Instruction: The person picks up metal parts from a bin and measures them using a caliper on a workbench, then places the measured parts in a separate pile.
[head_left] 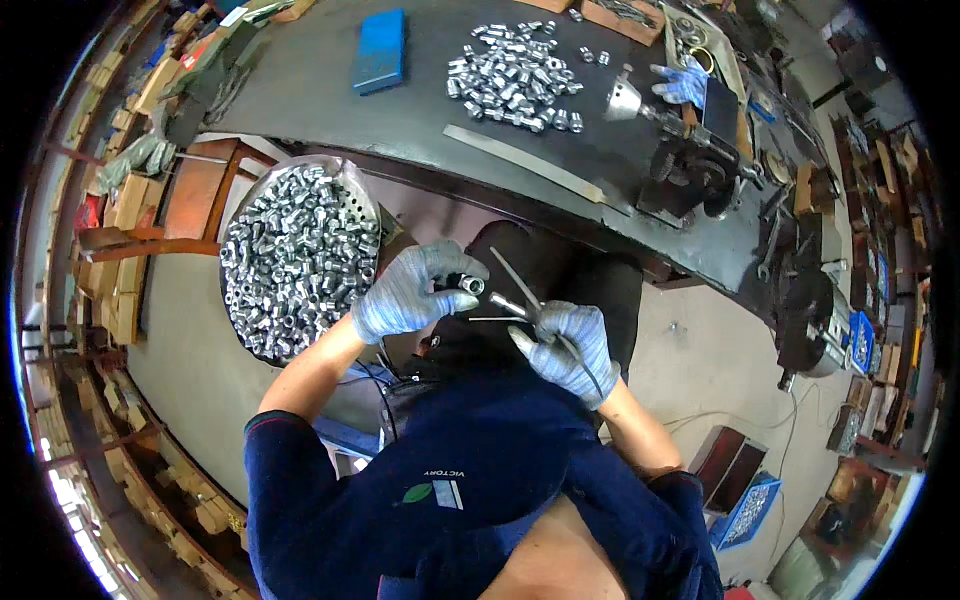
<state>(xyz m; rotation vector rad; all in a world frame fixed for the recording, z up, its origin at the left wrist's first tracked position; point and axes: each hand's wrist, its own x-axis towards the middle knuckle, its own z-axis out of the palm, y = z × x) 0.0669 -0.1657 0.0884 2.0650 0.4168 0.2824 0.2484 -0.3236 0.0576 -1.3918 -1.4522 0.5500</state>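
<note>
My left hand, in a grey-blue knit glove, pinches a small silver metal fitting by its side, with the round opening facing up and right. Across from it, my gloved right hand is closed around slim metal tools. One is a long thin grey blade, file-like, slanting up and left from the fingers. A short bright cylindrical tip and a thin rod point toward the fitting. That tip stays a little apart from the fitting. The fingers partly hide how the tools sit in the palm.
A large round bin heaped with similar fittings stands at my left. On the dark workbench lie a pile of fittings, a blue box, a flat metal bar and a bench device. Shelves line both sides.
</note>
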